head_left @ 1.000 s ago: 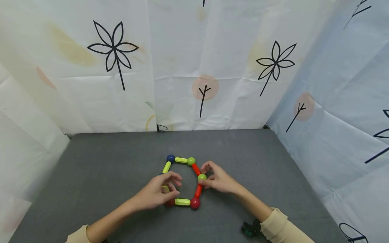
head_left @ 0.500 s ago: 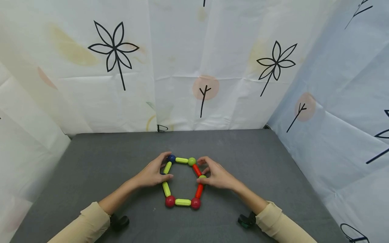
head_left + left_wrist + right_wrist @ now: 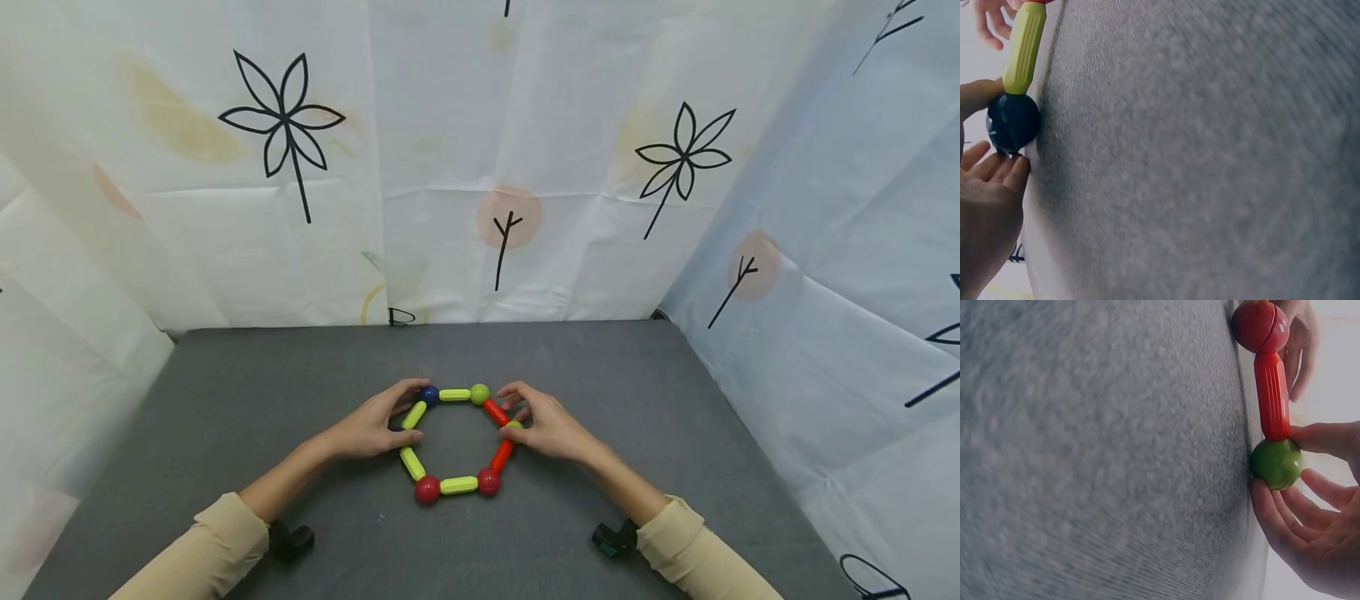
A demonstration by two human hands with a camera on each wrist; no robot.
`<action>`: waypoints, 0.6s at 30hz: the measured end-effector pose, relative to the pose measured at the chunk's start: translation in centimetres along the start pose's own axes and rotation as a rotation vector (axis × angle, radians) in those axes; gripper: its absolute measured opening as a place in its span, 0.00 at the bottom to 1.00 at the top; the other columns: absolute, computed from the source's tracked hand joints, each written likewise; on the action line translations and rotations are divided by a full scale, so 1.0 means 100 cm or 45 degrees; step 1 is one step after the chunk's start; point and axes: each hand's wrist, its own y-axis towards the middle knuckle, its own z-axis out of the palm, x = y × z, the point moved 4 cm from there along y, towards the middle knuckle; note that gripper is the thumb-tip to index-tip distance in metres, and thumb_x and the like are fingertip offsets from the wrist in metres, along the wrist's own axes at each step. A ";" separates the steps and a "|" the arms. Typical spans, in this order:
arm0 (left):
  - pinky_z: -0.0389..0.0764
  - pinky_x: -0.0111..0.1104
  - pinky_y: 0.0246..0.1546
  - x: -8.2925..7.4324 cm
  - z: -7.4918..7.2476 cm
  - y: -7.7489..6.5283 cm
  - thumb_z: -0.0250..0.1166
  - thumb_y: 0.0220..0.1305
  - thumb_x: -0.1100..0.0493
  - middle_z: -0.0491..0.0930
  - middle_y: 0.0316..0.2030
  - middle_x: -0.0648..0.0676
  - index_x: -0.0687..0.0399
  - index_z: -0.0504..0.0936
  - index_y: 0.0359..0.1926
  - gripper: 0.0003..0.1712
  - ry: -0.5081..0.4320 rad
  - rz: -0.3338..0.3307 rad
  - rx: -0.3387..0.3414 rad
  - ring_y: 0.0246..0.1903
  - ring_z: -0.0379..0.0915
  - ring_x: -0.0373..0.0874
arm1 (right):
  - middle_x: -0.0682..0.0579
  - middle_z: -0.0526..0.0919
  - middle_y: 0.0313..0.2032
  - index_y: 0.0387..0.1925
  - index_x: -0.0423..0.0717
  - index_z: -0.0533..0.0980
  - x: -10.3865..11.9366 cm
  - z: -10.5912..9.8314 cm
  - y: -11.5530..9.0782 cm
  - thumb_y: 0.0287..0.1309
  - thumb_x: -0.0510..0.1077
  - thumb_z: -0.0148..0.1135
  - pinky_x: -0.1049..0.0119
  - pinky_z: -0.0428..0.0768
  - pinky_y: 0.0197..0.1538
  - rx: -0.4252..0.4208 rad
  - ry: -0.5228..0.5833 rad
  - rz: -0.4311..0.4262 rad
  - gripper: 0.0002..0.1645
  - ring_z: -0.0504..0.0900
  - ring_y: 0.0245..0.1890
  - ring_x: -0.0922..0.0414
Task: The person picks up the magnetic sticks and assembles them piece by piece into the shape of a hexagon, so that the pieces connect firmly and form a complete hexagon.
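Note:
A six-sided ring of plastic rods and balls, like a magnetic building set, lies flat on the grey table. My left hand (image 3: pixel 367 427) holds the dark blue ball (image 3: pixel 1013 124) at the ring's left corner between thumb and fingers. At the right corner, my right hand (image 3: pixel 555 429) holds a green ball (image 3: pixel 1277 464) the same way. Yellow-green rods (image 3: pixel 412 463) make up the left, top and bottom sides; red rods (image 3: pixel 502 456) form the right. Another blue ball (image 3: pixel 429 395) and green ball (image 3: pixel 480 394) sit at the far corners, and red balls (image 3: pixel 427 490) at the near ones.
The grey cloth-covered table (image 3: pixel 300 367) spreads around the ring. White printed sheets (image 3: pixel 442 167) hang behind it and along both sides. Black wrist devices (image 3: pixel 291 540) show at both sleeve cuffs.
My left hand has moved from over the ring to its left blue ball. My right hand has shifted right with the green ball, and the ring has widened, its near side moving slightly away from me.

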 end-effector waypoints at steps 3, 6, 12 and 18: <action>0.69 0.55 0.77 0.003 -0.004 0.000 0.74 0.73 0.56 0.61 0.82 0.66 0.61 0.57 0.84 0.48 -0.002 -0.005 0.036 0.81 0.63 0.66 | 0.41 0.84 0.58 0.68 0.42 0.74 0.000 -0.004 0.002 0.70 0.45 0.74 0.64 0.86 0.48 0.024 0.012 0.007 0.31 0.89 0.50 0.49; 0.73 0.53 0.76 0.006 -0.009 0.000 0.75 0.72 0.55 0.63 0.82 0.66 0.60 0.59 0.83 0.49 -0.004 -0.009 0.064 0.79 0.67 0.65 | 0.40 0.85 0.58 0.69 0.41 0.74 -0.001 -0.008 0.008 0.72 0.47 0.71 0.64 0.86 0.46 0.025 0.036 0.013 0.30 0.89 0.49 0.48; 0.88 0.41 0.59 0.008 -0.017 0.008 0.73 0.73 0.55 0.73 0.76 0.65 0.60 0.66 0.79 0.41 0.058 -0.034 0.000 0.65 0.82 0.58 | 0.39 0.86 0.57 0.68 0.41 0.76 -0.003 -0.008 0.031 0.74 0.47 0.70 0.64 0.86 0.47 0.026 0.031 -0.026 0.27 0.90 0.46 0.51; 0.90 0.36 0.53 0.006 -0.013 0.021 0.74 0.72 0.60 0.78 0.72 0.63 0.59 0.70 0.76 0.37 0.119 -0.071 -0.074 0.58 0.84 0.52 | 0.39 0.86 0.59 0.66 0.44 0.78 -0.001 -0.001 0.048 0.72 0.45 0.72 0.67 0.85 0.44 0.063 -0.040 -0.037 0.26 0.88 0.38 0.57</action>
